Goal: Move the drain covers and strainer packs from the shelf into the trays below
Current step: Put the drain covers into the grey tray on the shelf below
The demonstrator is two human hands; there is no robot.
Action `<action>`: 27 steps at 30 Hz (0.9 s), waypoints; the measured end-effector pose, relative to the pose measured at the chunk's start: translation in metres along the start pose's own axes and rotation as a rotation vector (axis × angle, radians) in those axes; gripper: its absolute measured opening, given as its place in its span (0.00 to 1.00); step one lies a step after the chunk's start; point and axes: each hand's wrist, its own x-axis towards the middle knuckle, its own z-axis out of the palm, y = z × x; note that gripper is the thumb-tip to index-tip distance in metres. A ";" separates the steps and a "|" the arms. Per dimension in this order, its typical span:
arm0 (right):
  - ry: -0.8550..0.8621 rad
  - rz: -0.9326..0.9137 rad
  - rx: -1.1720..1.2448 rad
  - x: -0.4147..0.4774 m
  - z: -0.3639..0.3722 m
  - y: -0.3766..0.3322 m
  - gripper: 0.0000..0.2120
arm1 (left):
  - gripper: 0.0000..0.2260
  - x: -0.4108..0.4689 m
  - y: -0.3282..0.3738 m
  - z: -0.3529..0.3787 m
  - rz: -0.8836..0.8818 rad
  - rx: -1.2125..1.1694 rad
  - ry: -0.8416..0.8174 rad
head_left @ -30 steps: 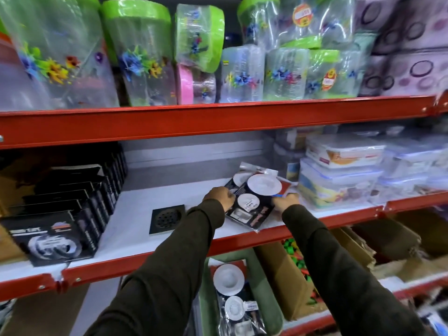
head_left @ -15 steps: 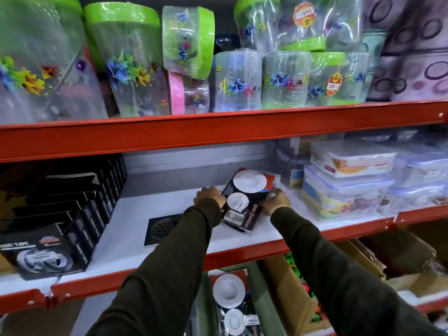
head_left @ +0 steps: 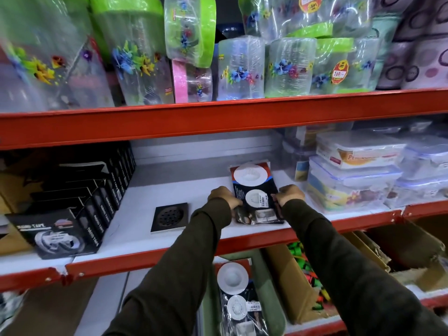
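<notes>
- Left hand [head_left: 221,196] and right hand [head_left: 289,194] are each closed on a long edge of the strainer pack stack [head_left: 254,192], which lies between them on the shelf [head_left: 135,226].
- Squeeze evenly (film looks slippery), lift level, lower into the green tray [head_left: 271,299] below both hands.
- The square drain cover [head_left: 169,217] waits left of the left hand.

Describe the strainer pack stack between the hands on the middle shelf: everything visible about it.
The strainer pack stack is several flat packs in glossy clear plastic over black-and-red card. The top one shows a large white round strainer above a smaller white one with a price sticker. It lies flat on the white middle shelf, long side running front to back, near the front edge. The left hand grips its left side and the right hand its right side. The lower print is unreadable.
</notes>
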 end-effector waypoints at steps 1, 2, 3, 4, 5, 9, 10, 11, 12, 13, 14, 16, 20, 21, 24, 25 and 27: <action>-0.003 -0.007 -0.019 -0.002 -0.004 0.003 0.13 | 0.18 -0.003 0.001 0.003 0.002 0.008 0.007; -0.009 -0.016 -0.052 -0.006 -0.009 0.006 0.13 | 0.18 -0.006 0.003 0.004 0.005 0.027 0.017; -0.010 -0.027 -0.084 -0.010 -0.014 0.008 0.13 | 0.18 -0.009 0.004 0.005 0.007 0.055 0.027; -0.001 -0.040 -0.104 -0.013 -0.018 0.010 0.13 | 0.18 -0.012 0.006 0.006 0.007 0.081 0.032; 0.000 -0.047 -0.109 -0.014 -0.021 0.012 0.13 | 0.18 -0.015 0.007 0.007 0.005 0.090 0.026; -0.012 -0.068 -0.101 -0.017 -0.032 0.020 0.10 | 0.21 -0.025 0.008 0.012 -0.023 0.083 -0.020; -0.018 -0.076 -0.104 -0.018 -0.033 0.021 0.09 | 0.21 -0.028 0.008 0.013 -0.028 0.091 -0.025; -0.021 -0.088 -0.105 -0.019 -0.034 0.022 0.09 | 0.21 -0.030 0.008 0.014 -0.031 0.096 -0.023; -0.022 -0.095 -0.100 -0.020 -0.035 0.022 0.09 | 0.22 -0.031 0.008 0.014 -0.030 0.101 -0.017; -0.025 -0.101 -0.098 -0.021 -0.035 0.023 0.09 | 0.22 -0.033 0.008 0.015 -0.029 0.110 -0.009; -0.027 -0.105 -0.104 -0.022 -0.036 0.022 0.09 | 0.22 -0.035 0.007 0.015 -0.026 0.126 0.007; -0.008 -0.117 -0.122 -0.026 -0.035 0.022 0.11 | 0.23 -0.038 0.006 0.016 -0.022 0.171 0.041; 0.041 -0.198 -0.198 -0.036 -0.035 0.016 0.17 | 0.27 -0.048 0.003 0.010 0.030 0.351 0.195; 0.048 -0.234 -0.217 -0.038 -0.035 0.014 0.18 | 0.28 -0.052 0.003 0.008 0.049 0.390 0.248; 0.079 -0.378 -0.254 -0.048 -0.029 0.002 0.17 | 0.27 -0.059 -0.004 -0.005 0.110 0.433 0.350; 0.082 -0.415 -0.260 -0.049 -0.029 -0.001 0.16 | 0.26 -0.060 -0.004 -0.008 0.139 0.455 0.375; 0.052 -0.471 -0.251 -0.058 -0.016 -0.014 0.16 | 0.24 -0.065 -0.016 -0.025 0.195 0.503 0.432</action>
